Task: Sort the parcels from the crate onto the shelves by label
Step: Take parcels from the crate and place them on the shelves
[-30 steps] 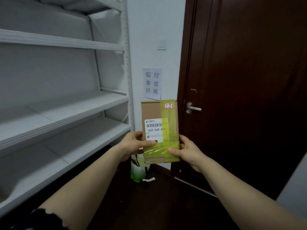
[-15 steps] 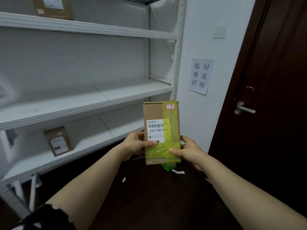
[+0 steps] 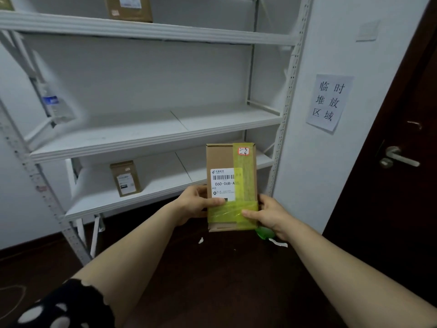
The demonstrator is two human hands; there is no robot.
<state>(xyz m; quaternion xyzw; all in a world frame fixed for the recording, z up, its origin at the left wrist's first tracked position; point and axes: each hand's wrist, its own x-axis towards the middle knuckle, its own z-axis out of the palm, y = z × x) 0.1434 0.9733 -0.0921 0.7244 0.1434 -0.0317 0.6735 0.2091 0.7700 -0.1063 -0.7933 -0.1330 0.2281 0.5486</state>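
One small brown cardboard parcel [image 3: 125,178] stands on the low white metal shelf [image 3: 165,183] at left. Left hand [image 3: 196,202] grips the yellow-taped brown cardboard box [image 3: 230,185] held upright before the shelves, right hand [image 3: 269,214] clamped opposite, label toward the person, likely for reading.

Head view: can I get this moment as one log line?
held: parcel upright, label facing camera | left hand: grips left edge | right hand: grips right edge | ahead: white shelves

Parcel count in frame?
3. A taped parcel held upright by left hand and right hand; a second parcel standing on the lowest shelf; a cropped parcel on the top shelf. Brown sliver at top-left corner may be a fourth.
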